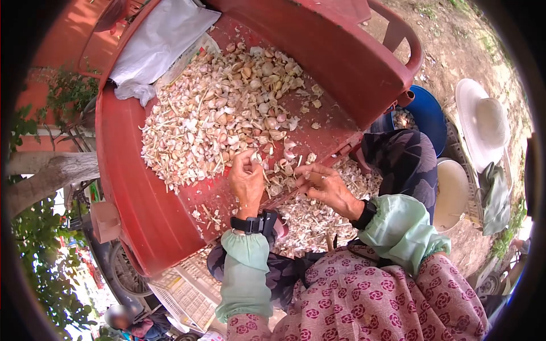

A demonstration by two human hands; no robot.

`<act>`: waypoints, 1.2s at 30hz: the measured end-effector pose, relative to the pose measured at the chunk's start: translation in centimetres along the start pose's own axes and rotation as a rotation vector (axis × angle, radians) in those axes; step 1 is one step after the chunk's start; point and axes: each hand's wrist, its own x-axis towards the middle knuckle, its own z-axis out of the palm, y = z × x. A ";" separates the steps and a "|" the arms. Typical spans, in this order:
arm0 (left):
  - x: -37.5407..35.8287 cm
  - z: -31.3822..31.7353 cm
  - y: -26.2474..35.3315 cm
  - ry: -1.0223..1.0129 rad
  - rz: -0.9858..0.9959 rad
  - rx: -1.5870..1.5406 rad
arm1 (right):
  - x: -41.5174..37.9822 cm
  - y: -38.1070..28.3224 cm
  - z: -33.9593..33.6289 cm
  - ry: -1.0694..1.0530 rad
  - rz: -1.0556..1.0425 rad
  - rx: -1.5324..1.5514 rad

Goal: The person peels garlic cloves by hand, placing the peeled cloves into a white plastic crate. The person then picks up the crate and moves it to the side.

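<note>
A large heap of garlic cloves and husks lies in a red metal tray-like bed. My left hand is over the heap's near edge, its thumb and fingertips pinched on a small pale garlic piece. To its right, my right hand has its fingers curled together above the tray's near edge; what they hold, if anything, is too small to name. Below both hands, more peelings are piled near my lap.
A white plastic sack lies at the tray's upper left. On the right are a blue bucket, a pale basin and a white hat. A yellowish crate stands below the tray; a person is at the lower left.
</note>
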 end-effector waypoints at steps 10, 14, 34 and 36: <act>-7.1 -6.8 15.7 -0.308 0.151 -0.912 | -0.1 -0.2 0.0 0.044 0.027 0.007; -8.3 -8.1 19.0 -0.551 0.265 -1.370 | -0.1 -0.1 0.3 0.044 0.065 -0.022; -9.4 -7.8 22.6 -0.756 0.151 -1.909 | -2.5 -2.0 0.4 0.093 0.151 0.511; -8.2 -6.9 21.4 -0.854 0.530 -1.830 | -2.6 -2.1 0.7 0.096 0.129 0.663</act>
